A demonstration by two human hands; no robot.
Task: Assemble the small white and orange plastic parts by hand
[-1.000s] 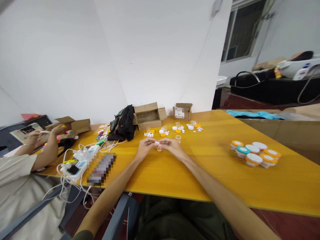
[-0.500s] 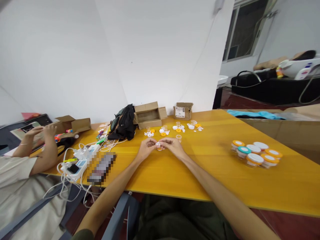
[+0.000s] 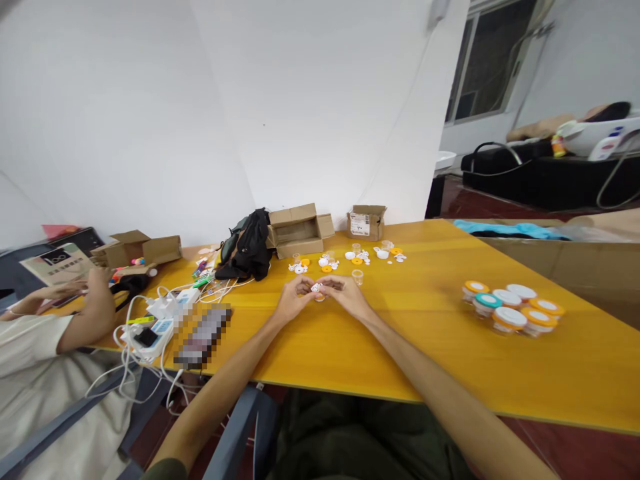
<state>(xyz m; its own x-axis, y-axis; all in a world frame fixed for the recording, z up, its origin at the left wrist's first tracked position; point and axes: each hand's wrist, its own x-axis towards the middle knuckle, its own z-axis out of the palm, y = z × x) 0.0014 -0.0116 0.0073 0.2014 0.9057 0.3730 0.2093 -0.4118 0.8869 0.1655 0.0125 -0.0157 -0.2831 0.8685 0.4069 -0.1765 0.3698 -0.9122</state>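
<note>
My left hand (image 3: 294,298) and my right hand (image 3: 346,293) meet over the table in front of me. Their fingertips pinch a small white piece with dark spots (image 3: 317,288) between them; its exact kind is too small to make out. Just below the fingers an orange-rimmed round thing (image 3: 320,299) shows, partly hidden. A clear plastic cup (image 3: 357,277) stands beyond my right hand. Farther back lie several small white pieces, an orange ring-shaped lid (image 3: 357,261) and a white round lid (image 3: 383,254).
Several lidded jars (image 3: 510,319) stand in a group on the right. Cardboard boxes (image 3: 300,230) and a black bag (image 3: 247,247) line the back. At left are a phone (image 3: 205,337), a power strip (image 3: 167,323), cables and a co-worker's arm (image 3: 97,310).
My hands stay almost in place, with the spotted white piece turned slightly between the fingertips. The co-worker's hands at left have dropped toward the table.
</note>
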